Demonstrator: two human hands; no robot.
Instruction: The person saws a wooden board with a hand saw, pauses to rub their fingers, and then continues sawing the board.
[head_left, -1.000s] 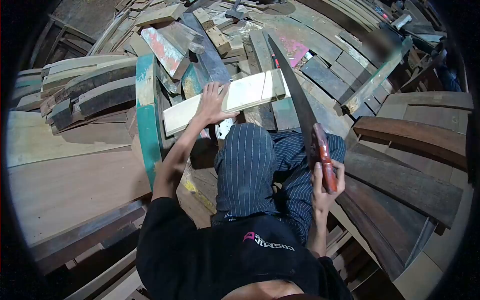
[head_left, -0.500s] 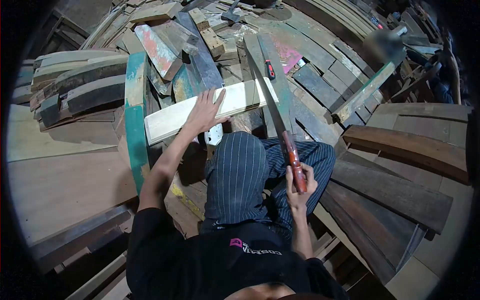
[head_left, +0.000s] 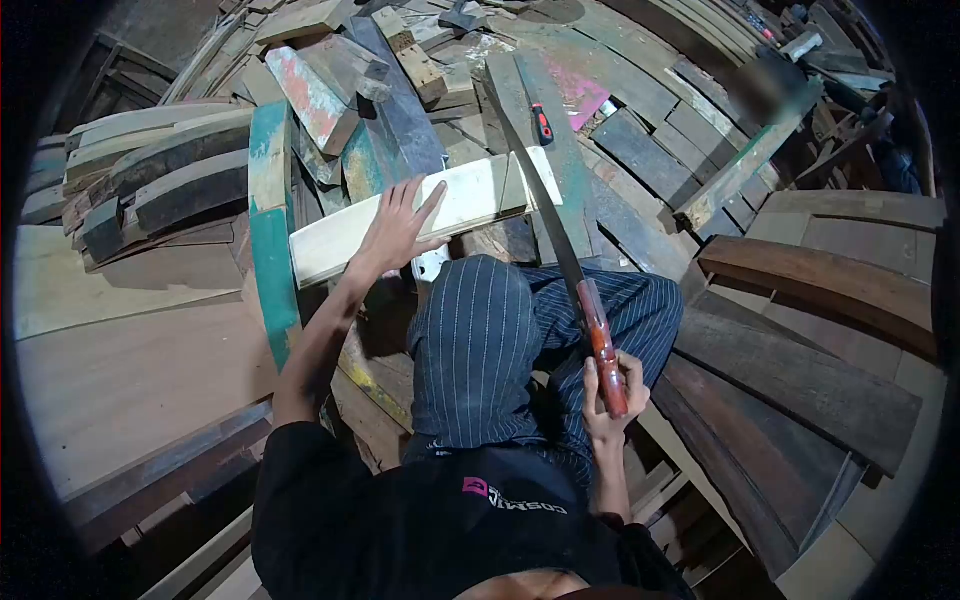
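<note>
My left hand (head_left: 393, 235) lies on top of a pale wooden board (head_left: 475, 195), fingers stretched out and thumb apart. The board spans other timber in front of my knees. My right hand (head_left: 612, 400), by my right thigh, is wrapped round the reddish handle of a handsaw (head_left: 550, 220). Its long blade slants away from me across the board's right end. A pencil-like line (head_left: 505, 180) crosses the board left of the blade. Just beyond the board lies a tool with a red-and-black handle (head_left: 542, 123).
Curved wooden pieces (head_left: 185, 190) are stacked at the left, beside a green-painted plank (head_left: 270, 275). Offcuts and beams (head_left: 400, 130) pile up ahead. More dark boards (head_left: 795, 375) lie at the right. A blurred person (head_left: 765, 90) is at the far right.
My right hand has drawn the saw back towards me and slightly right. My left hand stays on the board, having shifted only a little.
</note>
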